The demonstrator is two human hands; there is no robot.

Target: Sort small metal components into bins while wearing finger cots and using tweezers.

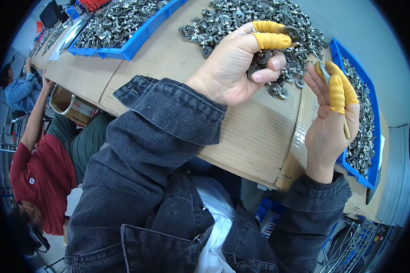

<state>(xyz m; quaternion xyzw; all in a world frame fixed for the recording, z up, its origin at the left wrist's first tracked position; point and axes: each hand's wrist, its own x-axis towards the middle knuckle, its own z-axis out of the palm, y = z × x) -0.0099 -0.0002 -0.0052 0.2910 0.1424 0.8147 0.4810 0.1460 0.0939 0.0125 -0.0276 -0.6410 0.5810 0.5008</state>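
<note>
Yellow finger cots cover some fingers on both hands. My left hand (232, 68) is closed, pinching a round metal spiral-spring part (290, 33) between thumb and forefinger. More coiled springs (262, 57) are tucked under its curled lower fingers. To the right, my right hand (325, 129) grips a slim pointed tool (325, 73) with a grey body and a brass-coloured tail; its exact kind is unclear. The tool's thin tip points up toward the left hand's part, apart from it. Behind both hands lies a heap of similar small metal parts (225, 20) on the cardboard-covered table (246, 141).
A blue tray (128, 51) full of metal parts stands at the far left, and another blue tray (372, 182) lies close by my right hand. At left, a person in a red shirt (45, 177) sits along the table near a cardboard box (73, 107); another person (20, 88) sits farther off.
</note>
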